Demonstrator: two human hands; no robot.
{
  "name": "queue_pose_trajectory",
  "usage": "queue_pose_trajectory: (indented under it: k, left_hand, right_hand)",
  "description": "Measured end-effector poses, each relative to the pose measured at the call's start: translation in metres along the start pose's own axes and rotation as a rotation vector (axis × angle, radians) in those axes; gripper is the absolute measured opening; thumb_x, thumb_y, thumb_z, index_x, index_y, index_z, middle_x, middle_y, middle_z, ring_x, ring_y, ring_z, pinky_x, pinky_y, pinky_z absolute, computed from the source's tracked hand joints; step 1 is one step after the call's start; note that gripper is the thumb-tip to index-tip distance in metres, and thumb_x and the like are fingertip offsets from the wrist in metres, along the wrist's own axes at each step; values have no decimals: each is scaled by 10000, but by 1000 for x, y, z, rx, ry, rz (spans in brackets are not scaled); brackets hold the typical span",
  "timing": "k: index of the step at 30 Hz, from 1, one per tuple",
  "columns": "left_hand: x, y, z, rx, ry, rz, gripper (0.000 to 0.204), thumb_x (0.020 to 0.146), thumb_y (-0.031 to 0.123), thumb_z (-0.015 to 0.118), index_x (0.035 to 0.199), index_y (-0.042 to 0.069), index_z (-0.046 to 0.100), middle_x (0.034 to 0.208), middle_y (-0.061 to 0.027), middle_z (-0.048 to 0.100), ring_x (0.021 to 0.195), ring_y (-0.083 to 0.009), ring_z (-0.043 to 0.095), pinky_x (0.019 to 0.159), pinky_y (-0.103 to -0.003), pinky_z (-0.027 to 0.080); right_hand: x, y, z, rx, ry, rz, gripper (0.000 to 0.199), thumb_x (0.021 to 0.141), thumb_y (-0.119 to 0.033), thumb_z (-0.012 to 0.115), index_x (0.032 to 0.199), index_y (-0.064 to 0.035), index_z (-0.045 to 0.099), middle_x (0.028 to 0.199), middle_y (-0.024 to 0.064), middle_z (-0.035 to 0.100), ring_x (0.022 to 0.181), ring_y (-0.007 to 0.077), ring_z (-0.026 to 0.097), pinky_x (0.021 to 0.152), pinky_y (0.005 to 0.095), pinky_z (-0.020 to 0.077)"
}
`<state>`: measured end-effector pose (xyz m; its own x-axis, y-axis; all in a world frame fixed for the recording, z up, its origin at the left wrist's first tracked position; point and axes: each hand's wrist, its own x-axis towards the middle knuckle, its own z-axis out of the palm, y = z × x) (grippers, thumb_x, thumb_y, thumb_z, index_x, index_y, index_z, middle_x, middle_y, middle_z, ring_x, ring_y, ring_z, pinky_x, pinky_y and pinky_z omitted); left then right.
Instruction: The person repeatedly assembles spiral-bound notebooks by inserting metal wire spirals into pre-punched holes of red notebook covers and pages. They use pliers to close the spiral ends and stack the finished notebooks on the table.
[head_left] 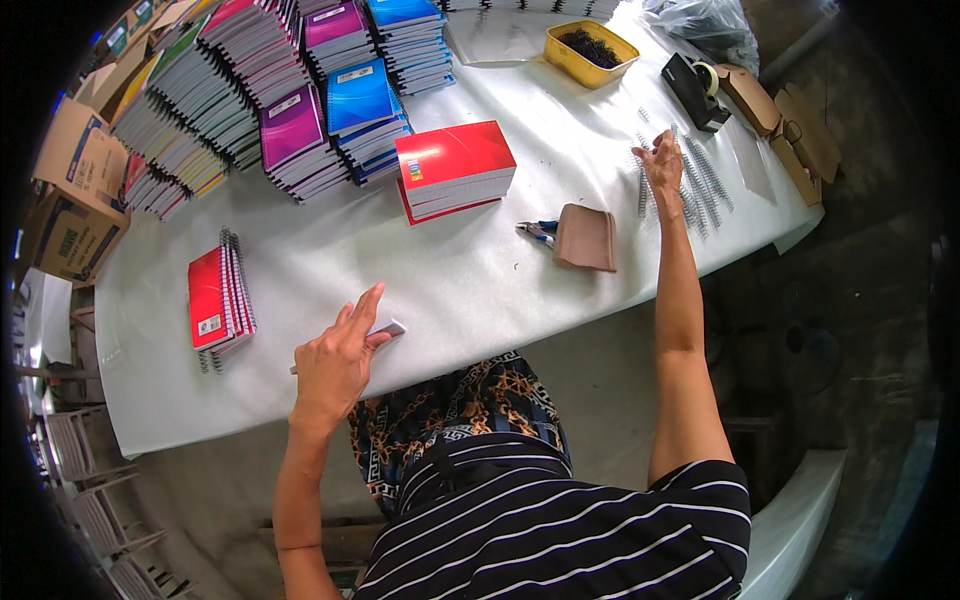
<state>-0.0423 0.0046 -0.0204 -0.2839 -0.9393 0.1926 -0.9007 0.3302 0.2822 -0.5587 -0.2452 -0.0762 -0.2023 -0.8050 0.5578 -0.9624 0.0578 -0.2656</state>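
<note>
My left hand (338, 362) is at the near table edge, closed round a thin pale block of paper (390, 328) that looks like a notebook. Most of that block is hidden by the hand. My right arm stretches far to the right, and my right hand (662, 165) is over a loose row of metal spiral coils (706, 180). Its fingers are bent together at the coils' far ends; a coil seems to be between them, though the fingertips are small in view. To the left lies a small stack of red spiral-bound notebooks (220, 300).
A red notebook stack (455, 165) sits mid-table, near blue-handled pliers (538, 232) and a brown pad (585, 238). Tall notebook stacks (292, 130) fill the back left. A yellow tub (590, 55) of dark coils and a tape dispenser (695, 92) stand at the back right.
</note>
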Motion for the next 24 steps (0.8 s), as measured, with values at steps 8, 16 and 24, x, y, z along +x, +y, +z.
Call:
queue_pose_trajectory:
  k: [8,16,24]
  left_hand:
    - [-1,-6,3,12,-29,18,596,919,355,639,1458,192,445,1031,-133,701,657,-311,690,519,-418,518]
    - [8,-8,-8,31,-160,5,615,929,382,609,1488,236,399,1096,-90,688,704,-315,683,579,-421,537]
    - [10,-15,-2,27,-147,31,625,933,327,615,1500,220,374,1108,-84,671,723,-300,686,595,-424,542]
  right_hand:
    - [-25,-117,-65,455,-81,-75,283,849,65,621,1112,-18,686,911,175,683,840,235,658,783,335,522]
    - [-167,-289,-102,968,-802,-402,186,823,-48,747,1008,-73,745,855,52,653,685,167,577,620,309,470]
    - [-162,-296,-88,1043,-940,-442,141,846,-113,737,979,-67,742,825,61,649,706,188,586,633,341,461]
